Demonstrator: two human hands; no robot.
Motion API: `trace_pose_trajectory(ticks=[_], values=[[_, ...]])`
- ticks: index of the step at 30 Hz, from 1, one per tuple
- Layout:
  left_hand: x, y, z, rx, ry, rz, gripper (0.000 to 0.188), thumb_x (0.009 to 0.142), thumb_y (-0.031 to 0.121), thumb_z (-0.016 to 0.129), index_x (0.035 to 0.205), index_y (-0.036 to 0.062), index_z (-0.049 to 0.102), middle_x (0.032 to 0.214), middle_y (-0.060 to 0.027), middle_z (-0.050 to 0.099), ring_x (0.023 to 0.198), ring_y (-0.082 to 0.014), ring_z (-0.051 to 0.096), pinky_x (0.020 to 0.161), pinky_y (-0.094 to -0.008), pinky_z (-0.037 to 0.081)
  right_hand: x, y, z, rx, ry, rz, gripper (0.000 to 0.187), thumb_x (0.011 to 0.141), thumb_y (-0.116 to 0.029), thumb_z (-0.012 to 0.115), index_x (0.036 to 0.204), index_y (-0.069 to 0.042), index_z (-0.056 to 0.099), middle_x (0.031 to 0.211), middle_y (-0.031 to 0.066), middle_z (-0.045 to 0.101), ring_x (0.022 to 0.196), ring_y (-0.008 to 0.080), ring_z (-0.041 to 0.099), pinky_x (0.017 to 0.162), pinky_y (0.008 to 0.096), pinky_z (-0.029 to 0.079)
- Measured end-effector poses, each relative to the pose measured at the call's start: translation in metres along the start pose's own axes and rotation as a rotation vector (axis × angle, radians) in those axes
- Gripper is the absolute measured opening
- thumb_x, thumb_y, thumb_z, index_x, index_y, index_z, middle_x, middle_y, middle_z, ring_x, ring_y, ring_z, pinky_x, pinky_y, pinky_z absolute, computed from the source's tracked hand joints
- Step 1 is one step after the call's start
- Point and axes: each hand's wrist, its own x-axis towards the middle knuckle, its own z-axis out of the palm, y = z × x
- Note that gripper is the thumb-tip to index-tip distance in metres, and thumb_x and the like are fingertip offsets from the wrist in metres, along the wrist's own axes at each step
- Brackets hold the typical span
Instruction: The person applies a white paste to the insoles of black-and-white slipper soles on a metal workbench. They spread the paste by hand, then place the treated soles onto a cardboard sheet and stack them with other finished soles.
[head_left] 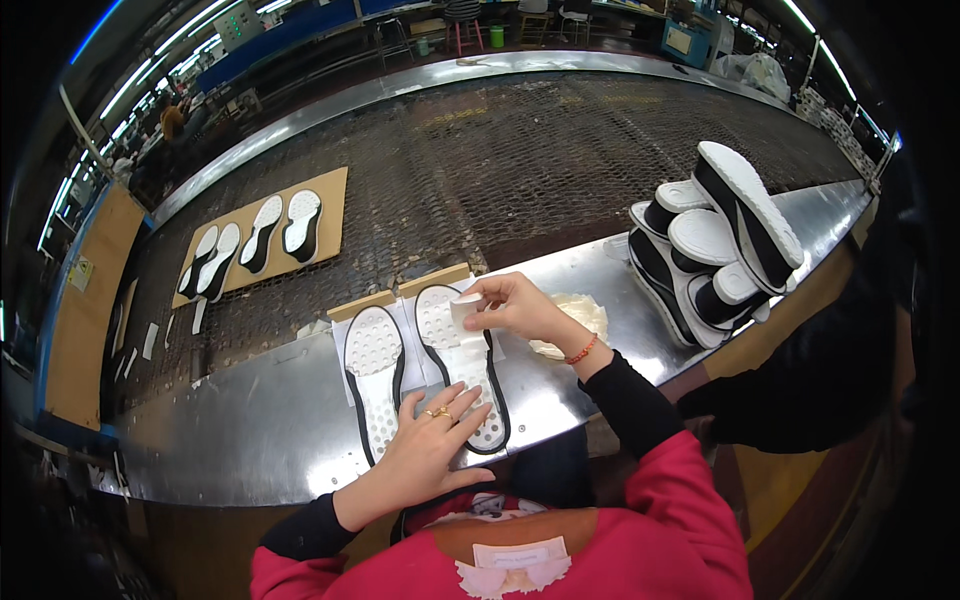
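Observation:
Two shoe soles lie side by side on white paper at the metal edge in front of me, a left sole (pixel 374 365) and a right sole (pixel 490 432). Both have white, dimpled inner faces and black rims. My left hand (pixel 425 450) rests palm down across the lower halves of the two soles, its fingers spread. Over the upper part of the right sole, my right hand (pixel 512 306) pinches a small white piece (pixel 464 309) between thumb and fingers. That piece looks thin, like paper or film; its exact kind is unclear.
Black-and-white soles (pixel 745 205) are piled on the metal ledge (pixel 250 425) at right. Crumpled cream material (pixel 582 316) lies beside my right wrist. Beyond the ledge stretches a dark mesh conveyor (pixel 520 150), where a brown board (pixel 332 215) carries several soles at left.

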Motion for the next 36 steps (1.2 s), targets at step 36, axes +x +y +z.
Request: trace_pose_trajectory(ticks=[36], values=[[0.028,-0.031,0.003,0.003,-0.101,0.042,0.116,0.062,0.067,0.078,0.138,-0.0108,0.037,0.138,-0.0305,0.044,0.132,-0.0392,0.042,0.108,-0.0539,0.027,0.011,0.021,0.030,-0.279,0.040,-0.023,0.021,0.075,-0.012,0.082,0.087,0.003,0.073,0.073,0.0075,0.069,0.066,0.0102,0.059,0.060,0.0259,0.048]])
